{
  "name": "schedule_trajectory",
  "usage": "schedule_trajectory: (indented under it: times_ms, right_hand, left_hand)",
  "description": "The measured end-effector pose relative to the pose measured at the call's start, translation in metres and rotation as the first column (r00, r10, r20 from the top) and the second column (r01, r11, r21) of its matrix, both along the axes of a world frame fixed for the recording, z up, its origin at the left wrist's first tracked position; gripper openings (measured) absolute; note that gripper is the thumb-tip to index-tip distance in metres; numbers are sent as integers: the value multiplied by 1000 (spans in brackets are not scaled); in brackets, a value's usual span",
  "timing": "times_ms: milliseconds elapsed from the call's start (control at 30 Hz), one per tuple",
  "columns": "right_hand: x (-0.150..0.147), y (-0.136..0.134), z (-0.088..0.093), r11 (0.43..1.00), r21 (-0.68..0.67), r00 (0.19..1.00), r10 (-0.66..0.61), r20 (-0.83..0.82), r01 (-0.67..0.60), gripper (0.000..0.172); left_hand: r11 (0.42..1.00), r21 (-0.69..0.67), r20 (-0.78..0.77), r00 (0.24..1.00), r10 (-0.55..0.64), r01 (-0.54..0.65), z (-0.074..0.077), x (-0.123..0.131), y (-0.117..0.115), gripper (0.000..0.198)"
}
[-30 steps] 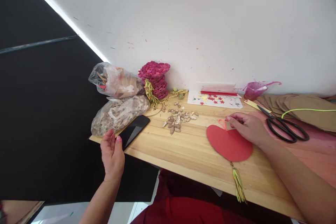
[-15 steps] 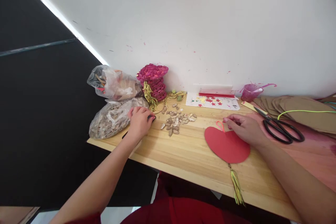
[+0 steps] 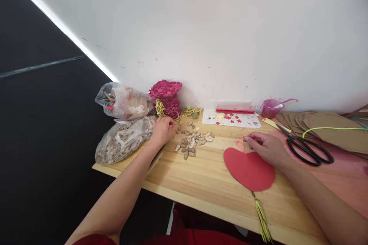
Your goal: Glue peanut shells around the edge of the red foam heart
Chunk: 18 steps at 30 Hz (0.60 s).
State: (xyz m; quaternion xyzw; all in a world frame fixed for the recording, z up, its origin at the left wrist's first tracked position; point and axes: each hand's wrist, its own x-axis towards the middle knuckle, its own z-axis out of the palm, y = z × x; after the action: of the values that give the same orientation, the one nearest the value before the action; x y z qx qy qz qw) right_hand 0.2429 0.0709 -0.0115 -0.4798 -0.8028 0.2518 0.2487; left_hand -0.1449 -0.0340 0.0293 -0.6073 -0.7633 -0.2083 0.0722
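Against wall point(image 3: 172, 26), on wooden tabletop point(image 3: 201, 180): partly under right hand point(image 3: 266, 147), red card cutout point(image 3: 245, 170), loop point(image 3: 243, 147) and tassel point(image 3: 261, 216) already on, visible face bare; peanut shells point(image 3: 191, 144) loose. Left hand point(image 3: 163, 132) beside magenta stack point(image 3: 165, 90). Fingers curled; cannot tell if gripping.

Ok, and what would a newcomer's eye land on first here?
Probably the red card cutout by the right hand, with a yellow-green tassel trailing from its near side. Next, the magenta stack of bumpy discs near the wall, beside the plastic bags. Then the black-handled scissors, right of that hand.
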Motion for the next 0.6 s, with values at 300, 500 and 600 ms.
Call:
schedule_trajectory:
  times_ms: [300, 500, 600]
  right_hand:
    - [1, 6, 3, 1000, -1, 999, -25, 36, 25, 35]
    - [3, 14, -3, 996, 11, 994, -84, 71, 84, 36]
    - [4, 15, -5, 997, 17, 995, -72, 63, 71, 38]
  left_hand:
    - [718, 670, 41, 975, 216, -187, 41, -49, -116, 14]
    - [534, 571, 124, 709, 695, -623, 93, -146, -155, 9]
    - [602, 459, 61, 699, 713, -654, 114, -176, -136, 13]
